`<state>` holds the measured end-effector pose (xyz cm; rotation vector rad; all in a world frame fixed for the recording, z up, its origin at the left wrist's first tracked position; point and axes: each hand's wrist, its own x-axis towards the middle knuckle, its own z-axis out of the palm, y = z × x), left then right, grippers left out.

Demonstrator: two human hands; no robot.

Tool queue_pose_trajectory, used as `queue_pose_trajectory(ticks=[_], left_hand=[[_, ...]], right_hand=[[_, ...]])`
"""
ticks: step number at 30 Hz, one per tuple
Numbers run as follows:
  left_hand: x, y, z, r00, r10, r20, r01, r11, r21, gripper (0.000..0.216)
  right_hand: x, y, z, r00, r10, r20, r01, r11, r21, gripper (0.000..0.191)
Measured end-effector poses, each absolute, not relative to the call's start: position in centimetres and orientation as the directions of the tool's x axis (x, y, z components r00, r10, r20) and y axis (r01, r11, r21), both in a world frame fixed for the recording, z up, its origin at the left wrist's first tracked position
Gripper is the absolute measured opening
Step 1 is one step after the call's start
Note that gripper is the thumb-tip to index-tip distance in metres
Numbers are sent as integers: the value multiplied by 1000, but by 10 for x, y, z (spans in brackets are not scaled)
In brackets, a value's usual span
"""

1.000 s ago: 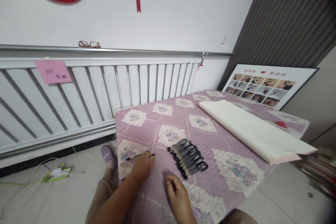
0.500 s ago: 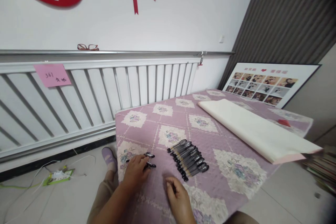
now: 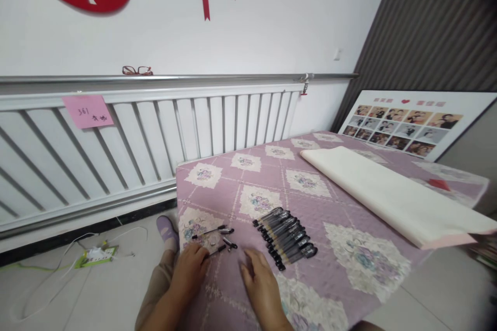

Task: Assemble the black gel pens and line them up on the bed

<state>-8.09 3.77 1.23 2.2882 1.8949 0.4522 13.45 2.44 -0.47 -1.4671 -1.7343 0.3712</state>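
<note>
On the floral tablecloth (image 3: 256, 248), my left hand (image 3: 192, 268) rests at the near left, its curled fingers closed on the hidden end of a slim pen (image 3: 217, 252). A black pen cap (image 3: 230, 243) lies just beyond that pen. Farther back is a second slim pen (image 3: 207, 233), with another dark cap (image 3: 229, 230) by its right end. My right hand (image 3: 262, 284) is open, fingers apart and nothing in it, between these pieces and the row of pens (image 3: 285, 235). Several black-capped pens lie side by side in that row.
A folded cream sheet (image 3: 373, 191) lies across the right of the table, a small red item (image 3: 438, 184) behind it. A photo board (image 3: 415, 121) leans at the back right. A white radiator (image 3: 233, 121) lines the wall; a power strip (image 3: 97, 257) and cables are on the floor.
My left hand has drawn back to the left, uncovering more of the loose pens and caps. My right hand's fingers have spread from a curl. The view has shifted slightly left.
</note>
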Motion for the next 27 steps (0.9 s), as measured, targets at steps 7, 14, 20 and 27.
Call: queue_pose_trajectory(ticks=[7,14,20,27], left_hand=[[-74,54,1,210,964,162,911,-253,326,14],[-70,71,0,216,958,188,924,-263,278,16],[-67,80,3,180,968,176,941,-222,257,17],[-66,83,3,157,969,192,939,-207,276,18]], right_hand=[[117,56,4,-117,957,265,840,238,-488,38],[112,73,6,-154,951,268,869,260,-422,23],[109,82,7,-117,961,251,884,216,-415,19],[111,82,9,-113,960,255,832,232,-503,23]])
